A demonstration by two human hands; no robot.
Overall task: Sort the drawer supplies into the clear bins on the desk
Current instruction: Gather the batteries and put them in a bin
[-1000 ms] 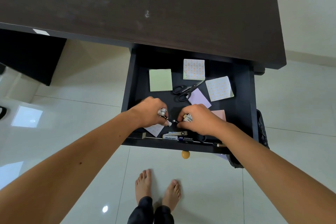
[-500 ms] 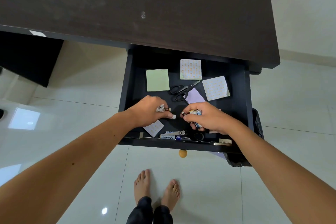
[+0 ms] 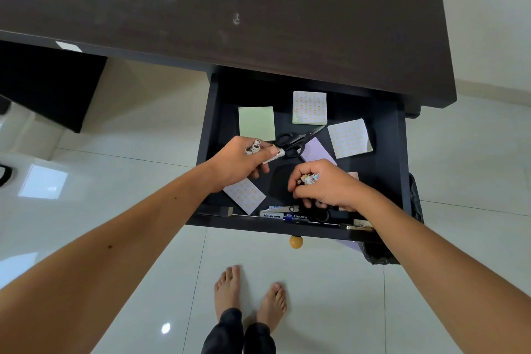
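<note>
The two hands were close together a moment ago, almost touching over the middle of the open dark drawer. Now they are apart. The left hand has gone up and away to the black scissors, with its bunch of small white batteries. The right hand has slid nearer the drawer's front and closed tighter on its own little batteries.

Glossy pale floor tiles reflect bright patches of light beneath a dark tabletop. Two bare feet stand on the tiles below a round yellow knob, with dark trouser cuffs at the frame's bottom edge. A black bag hangs at right.
</note>
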